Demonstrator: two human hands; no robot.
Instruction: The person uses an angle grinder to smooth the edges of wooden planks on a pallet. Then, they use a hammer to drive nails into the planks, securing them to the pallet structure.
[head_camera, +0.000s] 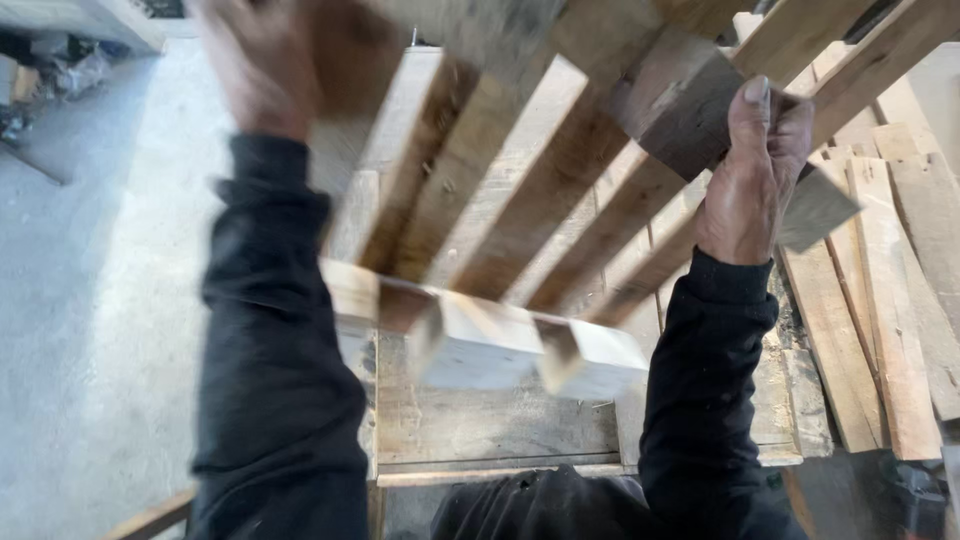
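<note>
Overhead, I hold a wooden pallet (520, 200) tilted above a lower pallet (480, 425) on grey concrete floor (90, 300); loose planks (880, 300) lie at three o'clock. My right hand (750, 180) has its fingers wrapped round a pallet block. My left hand (255, 60), at eleven o'clock, is blurred; its grip I cannot tell.

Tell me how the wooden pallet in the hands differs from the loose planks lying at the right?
The pallet is held up and tilted by the left hand and right hand; the loose planks lie flat. The pallet's slats are joined to blocks; the planks are separate pieces. The pallet looks blurred, the planks sharp. Both are bare, weathered wood.
</note>
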